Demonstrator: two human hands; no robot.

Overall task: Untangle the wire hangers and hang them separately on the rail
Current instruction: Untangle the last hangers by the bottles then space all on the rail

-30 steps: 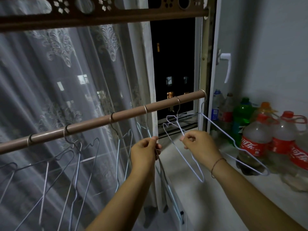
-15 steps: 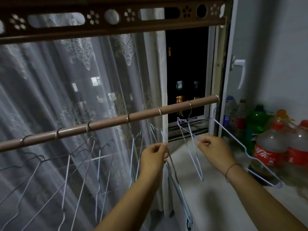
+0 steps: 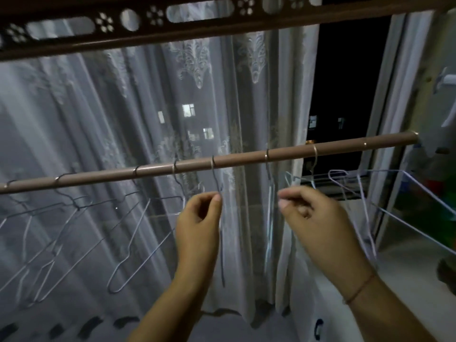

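1. Since half a second ago my view has swung left and both hands have moved left under the rail. My right hand has come away from the pale blue hangers, which now hang at its 3 o'clock. The bottles have slid to the 3 o'clock edge of view and are only a green blur.
2. My left hand pinches the neck of one hanger between thumb and forefinger, just under where its hook sits over the rail at 12 o'clock of that hand. The hanger's wire drops straight down past my wrist.
3. The fingers of my right hand are curled, with thumb and forefinger drawn together. Motion blur hides whether a wire lies between them, so I cannot tell if it holds anything.
4. The rail is a brown tube that climbs from the 9 o'clock edge to about 2 o'clock. Eight hooks ride on it, each apart from the next.
5. The grey hangers at 9 o'clock of my left hand tilt and overlap lower down, and their wires cross. The pale blue ones look thin, bent and splayed wide.
6. The lace curtain hangs close behind the rail. A perforated bar runs overhead at 12 o'clock.
7. Open air lies between my two hands and below them. At 4 o'clock is the white worktop, and a dark window gap stands at 1 o'clock.
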